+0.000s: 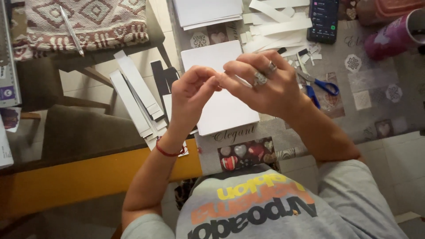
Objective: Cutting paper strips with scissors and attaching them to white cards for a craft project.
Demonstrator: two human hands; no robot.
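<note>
Evenly lit from above, soft indoor light, moderately bright. Faint shadows under the hands on the white card [221, 102]. Slight blur on the fingers, dimmer toward the lower left corner. No glare.

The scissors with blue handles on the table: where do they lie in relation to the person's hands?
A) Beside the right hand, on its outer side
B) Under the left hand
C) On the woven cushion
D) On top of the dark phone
A: the scissors with blue handles lie on the patterned tablecloth just past the right hand, away from the left hand.
</note>
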